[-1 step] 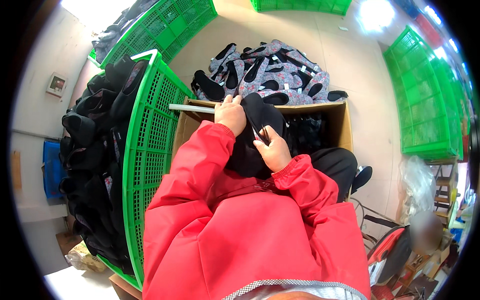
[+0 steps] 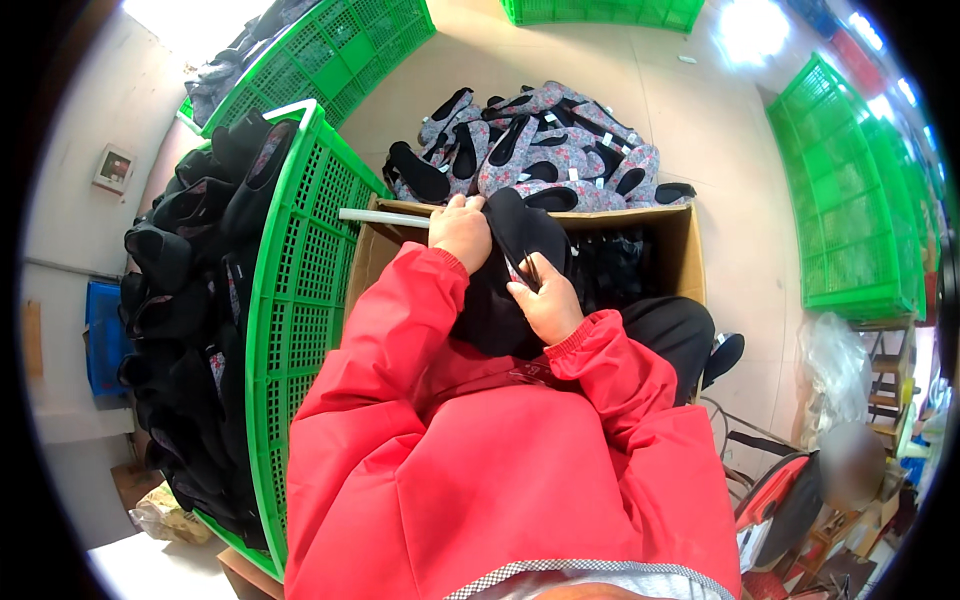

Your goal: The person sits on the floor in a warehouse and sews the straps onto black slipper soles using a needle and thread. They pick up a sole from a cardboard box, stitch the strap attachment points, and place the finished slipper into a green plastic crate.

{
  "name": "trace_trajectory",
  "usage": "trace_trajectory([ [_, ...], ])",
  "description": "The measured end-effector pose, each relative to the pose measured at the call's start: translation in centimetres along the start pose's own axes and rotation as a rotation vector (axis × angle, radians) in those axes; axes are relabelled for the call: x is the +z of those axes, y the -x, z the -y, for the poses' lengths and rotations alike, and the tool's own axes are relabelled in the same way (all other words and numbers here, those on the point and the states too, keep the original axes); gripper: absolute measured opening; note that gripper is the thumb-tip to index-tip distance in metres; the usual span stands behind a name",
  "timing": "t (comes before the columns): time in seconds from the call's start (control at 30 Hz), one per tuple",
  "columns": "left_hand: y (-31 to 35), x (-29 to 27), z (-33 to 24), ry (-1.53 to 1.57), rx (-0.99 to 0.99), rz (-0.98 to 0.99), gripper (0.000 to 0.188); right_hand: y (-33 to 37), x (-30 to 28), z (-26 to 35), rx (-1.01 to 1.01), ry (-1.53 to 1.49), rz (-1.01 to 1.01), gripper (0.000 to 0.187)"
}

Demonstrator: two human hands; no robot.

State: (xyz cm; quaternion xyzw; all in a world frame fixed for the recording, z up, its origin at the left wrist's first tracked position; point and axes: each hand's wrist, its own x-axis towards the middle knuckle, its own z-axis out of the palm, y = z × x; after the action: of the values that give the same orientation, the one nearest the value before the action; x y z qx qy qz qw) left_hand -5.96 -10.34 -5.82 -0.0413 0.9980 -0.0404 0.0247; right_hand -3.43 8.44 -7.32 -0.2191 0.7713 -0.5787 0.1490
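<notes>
In front of my chest a soft black shoe upper (image 2: 520,225) is stretched between my hands, above my lap. My left hand (image 2: 462,237) is closed round its left side, beside the inner end of a whitish rod (image 2: 385,217). Close to its edge, my right hand (image 2: 546,298) pinches the black fabric between thumb and fingers. A narrow patterned strip of lining shows there, along with a thin dark sliver whose kind I cannot make out. The fingertips of my left hand are partly hidden.
An open cardboard box (image 2: 690,235) with dark items stands beyond my lap. Behind it lies a heap of flower-patterned shoe uppers (image 2: 570,135). At left, a green crate (image 2: 315,270) holds black uppers (image 2: 185,330). More green crates (image 2: 845,200) stand right; a blurred person (image 2: 850,465) is lower right.
</notes>
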Motion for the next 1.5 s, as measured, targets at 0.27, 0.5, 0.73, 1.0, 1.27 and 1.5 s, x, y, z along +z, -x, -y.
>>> trace_trajectory([
  [0.27, 7.5, -0.2, 1.6, 0.292, 0.128, -0.452, 0.018, 2.6, 0.3, -0.4, 0.087, -0.362, 0.018, 0.018],
  [0.5, 10.8, -2.7, 4.6, 2.137, -0.302, -0.477, 0.055, 3.2, -1.5, 0.4, 0.151, -0.662, 0.183, 0.018],
  [0.73, 12.6, -5.2, 2.2, 2.566, -0.087, -0.270, 0.067, 3.9, -2.2, 2.0, 0.293, -0.588, 0.563, 0.021],
  [1.0, 12.2, -4.3, 2.4, 2.371, -0.557, -0.598, 0.026, 5.3, -1.9, 2.0, -0.148, -0.668, 0.113, 0.021],
  [1.27, 12.2, -4.0, 4.4, 2.519, -0.600, -0.663, 0.015, 6.4, -3.2, 3.6, -0.349, -0.267, 0.079, 0.015],
  [1.5, 14.8, -6.8, 4.6, 2.295, -0.516, 0.141, 0.024, 4.8, -7.9, 2.9, -0.467, -0.201, -0.266, 0.015],
])
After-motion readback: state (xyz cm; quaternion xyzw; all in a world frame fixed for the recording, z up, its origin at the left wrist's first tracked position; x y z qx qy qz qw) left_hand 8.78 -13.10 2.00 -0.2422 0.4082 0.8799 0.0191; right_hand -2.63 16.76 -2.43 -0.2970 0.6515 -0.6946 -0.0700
